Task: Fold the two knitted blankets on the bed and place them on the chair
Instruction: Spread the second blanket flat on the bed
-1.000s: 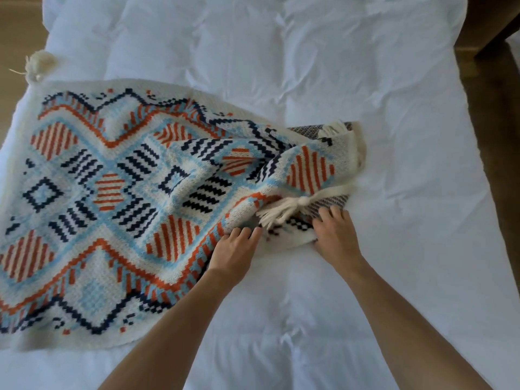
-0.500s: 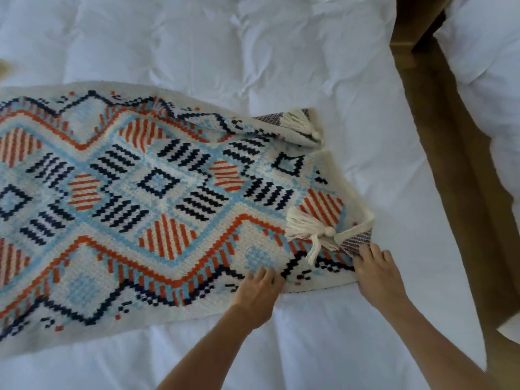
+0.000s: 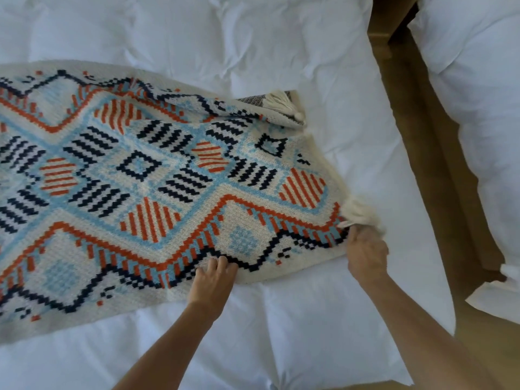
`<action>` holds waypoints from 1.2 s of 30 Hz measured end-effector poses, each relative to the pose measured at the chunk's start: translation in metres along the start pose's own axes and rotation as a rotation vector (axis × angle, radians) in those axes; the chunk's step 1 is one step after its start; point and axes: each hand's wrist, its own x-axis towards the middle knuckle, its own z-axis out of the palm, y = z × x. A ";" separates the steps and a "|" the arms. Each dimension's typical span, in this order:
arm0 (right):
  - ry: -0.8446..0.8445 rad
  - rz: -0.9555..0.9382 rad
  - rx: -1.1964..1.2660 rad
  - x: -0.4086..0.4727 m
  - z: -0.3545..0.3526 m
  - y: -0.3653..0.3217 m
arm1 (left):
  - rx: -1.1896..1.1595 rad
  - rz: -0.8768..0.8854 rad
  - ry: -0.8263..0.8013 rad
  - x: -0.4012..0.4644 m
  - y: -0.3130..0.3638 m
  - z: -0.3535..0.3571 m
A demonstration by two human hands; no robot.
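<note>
A knitted blanket (image 3: 157, 175) in cream, light blue, orange and navy lies spread across the white bed (image 3: 281, 52), running off the left edge of the view. My left hand (image 3: 213, 280) presses its fingers flat on the blanket's near edge. My right hand (image 3: 365, 254) grips the near right corner by its cream tassel (image 3: 360, 212). The far right corner is folded over, showing a grey underside and another tassel (image 3: 281, 101). Only one blanket is in view, and no chair.
A brown wooden floor strip (image 3: 427, 164) runs along the bed's right side. Beyond it lies a second white bed or duvet (image 3: 478, 94). Bare white bedding extends in front of and behind the blanket.
The bunched right end of the blanket has been pulled out flat to the right. My right hand moved right with the tasselled corner; my left hand slid along the near edge.
</note>
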 end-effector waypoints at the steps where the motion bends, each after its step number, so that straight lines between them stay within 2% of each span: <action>1: -0.036 0.026 0.034 -0.004 0.006 0.003 | -0.003 -0.001 -0.003 -0.001 0.002 0.001; 3: -0.057 0.023 0.101 -0.012 0.012 0.003 | -0.002 -0.002 -0.006 -0.002 0.005 0.001; 6: 0.116 -0.070 0.170 -0.012 0.014 -0.006 | 0.002 -0.013 0.032 -0.004 0.006 0.002; 11: 0.268 -0.267 0.215 -0.010 0.002 -0.038 | 0.009 -0.150 -0.004 -0.015 -0.008 0.006; 13: 0.292 -0.300 0.236 -0.010 0.003 -0.044 | 0.010 -0.144 -0.034 -0.018 -0.018 0.012; 16: 0.259 -0.339 0.248 -0.017 0.014 -0.038 | -0.040 -0.063 -0.087 -0.021 -0.028 0.018; 19: 0.156 -0.340 0.268 -0.034 0.037 -0.029 | -0.115 0.044 -0.161 -0.031 -0.017 0.024; 23: -0.053 -0.366 0.084 -0.055 0.027 -0.033 | -0.161 0.120 -0.221 -0.039 -0.010 0.033; 26: -0.110 -0.403 0.029 -0.048 0.010 -0.041 | -0.188 0.146 -0.193 -0.041 -0.025 0.033; 30: -0.072 -0.393 0.057 -0.029 -0.017 -0.056 | -0.214 0.079 -0.081 -0.041 -0.051 0.031; 36: 0.092 -0.357 0.305 0.016 -0.067 -0.074 | -0.285 -0.029 0.083 0.003 -0.088 0.004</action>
